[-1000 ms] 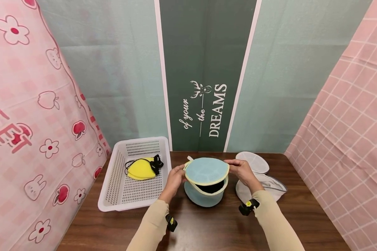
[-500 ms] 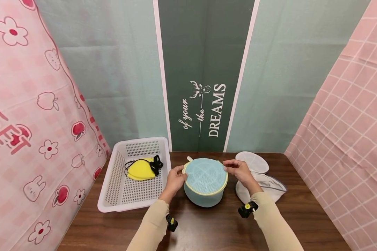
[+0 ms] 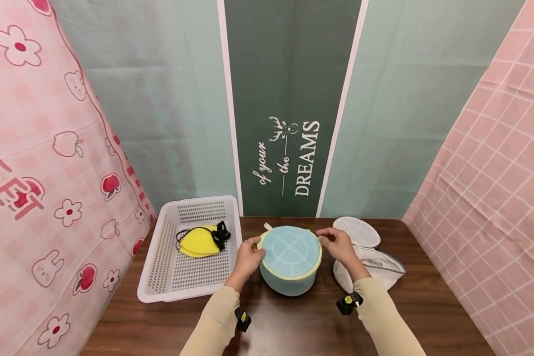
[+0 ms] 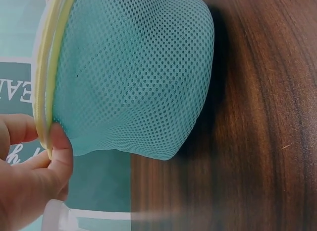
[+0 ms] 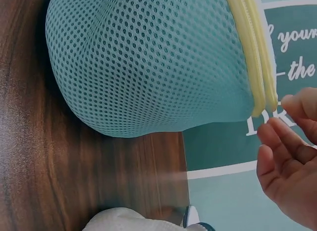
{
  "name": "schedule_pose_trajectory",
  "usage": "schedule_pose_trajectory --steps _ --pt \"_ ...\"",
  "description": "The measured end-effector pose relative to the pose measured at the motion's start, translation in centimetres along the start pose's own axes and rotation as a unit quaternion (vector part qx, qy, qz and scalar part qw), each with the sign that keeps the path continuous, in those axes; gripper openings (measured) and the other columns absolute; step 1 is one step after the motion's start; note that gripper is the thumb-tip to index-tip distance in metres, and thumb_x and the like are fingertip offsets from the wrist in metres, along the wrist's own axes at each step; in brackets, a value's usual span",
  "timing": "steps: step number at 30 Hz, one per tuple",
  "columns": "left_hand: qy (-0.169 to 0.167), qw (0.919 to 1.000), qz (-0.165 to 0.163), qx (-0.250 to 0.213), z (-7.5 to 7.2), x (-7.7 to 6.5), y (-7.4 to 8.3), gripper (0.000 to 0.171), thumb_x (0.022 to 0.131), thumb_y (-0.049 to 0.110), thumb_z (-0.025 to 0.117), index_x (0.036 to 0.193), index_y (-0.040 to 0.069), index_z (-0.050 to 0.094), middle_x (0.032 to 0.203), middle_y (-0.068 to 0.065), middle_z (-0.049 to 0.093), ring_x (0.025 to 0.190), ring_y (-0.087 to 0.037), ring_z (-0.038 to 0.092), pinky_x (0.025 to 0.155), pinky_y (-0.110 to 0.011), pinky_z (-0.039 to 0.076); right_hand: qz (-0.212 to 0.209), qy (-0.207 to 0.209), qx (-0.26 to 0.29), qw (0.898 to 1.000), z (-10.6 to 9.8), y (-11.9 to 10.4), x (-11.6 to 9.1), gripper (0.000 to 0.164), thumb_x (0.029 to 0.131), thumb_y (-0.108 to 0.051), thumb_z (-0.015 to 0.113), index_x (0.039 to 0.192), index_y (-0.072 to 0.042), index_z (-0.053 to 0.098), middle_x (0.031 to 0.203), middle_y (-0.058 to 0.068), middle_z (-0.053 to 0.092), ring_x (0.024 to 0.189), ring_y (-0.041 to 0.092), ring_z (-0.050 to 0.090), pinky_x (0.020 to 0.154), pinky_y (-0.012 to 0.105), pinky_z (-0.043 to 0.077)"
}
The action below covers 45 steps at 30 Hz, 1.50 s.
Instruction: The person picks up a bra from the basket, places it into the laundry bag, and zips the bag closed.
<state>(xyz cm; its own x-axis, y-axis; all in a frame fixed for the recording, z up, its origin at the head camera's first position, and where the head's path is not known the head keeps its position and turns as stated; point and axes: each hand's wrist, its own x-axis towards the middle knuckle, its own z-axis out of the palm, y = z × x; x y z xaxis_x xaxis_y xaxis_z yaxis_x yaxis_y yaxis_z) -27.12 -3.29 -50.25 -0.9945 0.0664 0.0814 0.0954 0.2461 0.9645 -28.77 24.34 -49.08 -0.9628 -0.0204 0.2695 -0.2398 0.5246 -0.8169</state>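
A round blue mesh laundry bag (image 3: 290, 252) with yellow zip edging stands upright on the table, its flat lid lying over the top. At the bag's left rim, my left hand (image 3: 247, 256) pinches the yellow edging between thumb and finger, plain in the left wrist view. My right hand (image 3: 340, 248) has its thumb and fingertips at the end of the yellow edging (image 5: 251, 52) on the right back side. A small white tab (image 3: 268, 226) sticks up behind the rim. The bag's inside is hidden under the lid.
A white perforated basket (image 3: 153, 277) stands to the left, with a yellow item (image 3: 200, 242) with black straps in it. Behind my right forearm lies a white bag (image 3: 378, 264) with a round mesh top and grey edging. Cloth walls enclose the wooden table (image 3: 289, 326).
The blue lid has come down from a raised, gaping position to lie flat over the bag. My right hand has lowered slightly with the lid's edge; the left stays at the left rim.
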Motion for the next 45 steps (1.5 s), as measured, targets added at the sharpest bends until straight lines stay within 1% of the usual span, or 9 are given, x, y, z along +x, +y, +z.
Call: schedule_pose_trajectory --steps 5,12,18,22,26,29,33,37,45 --pt "0.008 0.9994 0.014 0.031 0.0 0.0 -0.1 0.041 0.085 -0.001 0.061 0.123 -0.012 0.052 0.087 -0.011 0.052 0.068 -0.016 0.046 0.056 -0.026 0.041 -0.014 -0.007 -0.014 1.000 0.5 0.1 0.6 0.019 0.090 0.000 0.055 0.105 0.005 0.065 0.099 0.017 0.064 0.087 0.027 0.057 0.072 0.037 0.046" --pt "0.010 0.9988 0.025 0.040 -0.1 0.0 0.0 0.038 0.083 -0.004 0.061 0.120 -0.011 0.055 0.105 -0.019 0.054 0.076 -0.019 0.051 0.058 -0.027 0.046 -0.007 -0.091 0.049 0.995 0.8 0.9 2.2 0.036 0.090 0.010 0.044 0.125 0.006 0.052 0.121 0.025 0.053 0.111 0.038 0.050 0.092 0.051 0.038" --pt "0.012 0.9980 0.020 0.059 -0.2 0.0 0.1 0.037 0.084 -0.004 0.061 0.121 -0.007 0.057 0.112 -0.019 0.053 0.073 -0.018 0.050 0.058 -0.028 0.044 0.035 -0.161 0.155 0.974 1.0 1.6 3.2 0.050 0.087 0.014 0.041 0.137 0.005 0.039 0.132 0.030 0.043 0.119 0.037 0.045 0.092 0.040 0.042" --pt "0.011 0.9970 0.024 0.073 -0.2 0.1 0.2 0.037 0.083 -0.003 0.061 0.120 -0.005 0.058 0.110 -0.018 0.054 0.071 -0.018 0.048 0.057 -0.029 0.044 0.064 -0.174 0.175 0.967 1.0 2.0 3.2 0.051 0.086 0.013 0.044 0.136 0.005 0.041 0.127 0.026 0.050 0.113 0.029 0.052 0.084 0.030 0.046" --pt "0.012 0.9964 0.031 0.078 -0.2 0.0 0.2 0.037 0.083 -0.004 0.061 0.120 -0.006 0.058 0.106 -0.017 0.055 0.070 -0.018 0.047 0.056 -0.029 0.043 0.088 -0.160 0.162 0.970 0.9 2.2 3.0 0.043 0.086 0.008 0.052 0.129 0.005 0.050 0.113 0.018 0.061 0.099 0.022 0.059 0.079 0.031 0.048" --pt "0.014 0.9962 0.034 0.078 -0.3 0.0 0.2 0.037 0.083 -0.004 0.061 0.119 -0.006 0.058 0.105 -0.017 0.055 0.071 -0.018 0.047 0.058 -0.029 0.043 0.091 -0.135 0.126 0.979 0.8 2.0 2.9 0.036 0.085 0.003 0.057 0.121 0.006 0.057 0.104 0.014 0.064 0.090 0.020 0.059 0.076 0.035 0.049" --pt "0.015 0.9964 0.031 0.077 -0.2 0.0 0.3 0.036 0.083 -0.003 0.062 0.119 -0.005 0.059 0.106 -0.017 0.055 0.073 -0.018 0.048 0.060 -0.029 0.043 0.065 -0.096 0.039 0.992 0.8 1.6 2.8 0.024 0.084 0.000 0.061 0.106 0.007 0.066 0.096 0.013 0.065 0.083 0.020 0.058 0.071 0.035 0.048" --pt "0.016 0.9956 0.036 0.086 -0.2 0.0 0.4 0.036 0.082 -0.003 0.062 0.118 -0.006 0.059 0.103 -0.016 0.055 0.072 -0.019 0.048 0.060 -0.029 0.042 0.036 -0.065 -0.026 0.997 1.1 1.4 2.7 0.013 0.085 0.000 0.062 0.094 0.005 0.070 0.089 0.011 0.066 0.079 0.021 0.057 0.067 0.031 0.045" --pt "0.017 0.9953 0.036 0.088 -0.3 -0.1 0.6 0.036 0.082 -0.004 0.063 0.117 -0.006 0.059 0.096 -0.013 0.054 0.068 -0.018 0.046 0.056 -0.028 0.041 0.023 -0.020 -0.042 0.999 1.5 0.8 2.3 0.010 0.085 0.001 0.062 0.089 0.001 0.072 0.086 0.011 0.067 0.079 0.024 0.059 0.069 0.034 0.044"
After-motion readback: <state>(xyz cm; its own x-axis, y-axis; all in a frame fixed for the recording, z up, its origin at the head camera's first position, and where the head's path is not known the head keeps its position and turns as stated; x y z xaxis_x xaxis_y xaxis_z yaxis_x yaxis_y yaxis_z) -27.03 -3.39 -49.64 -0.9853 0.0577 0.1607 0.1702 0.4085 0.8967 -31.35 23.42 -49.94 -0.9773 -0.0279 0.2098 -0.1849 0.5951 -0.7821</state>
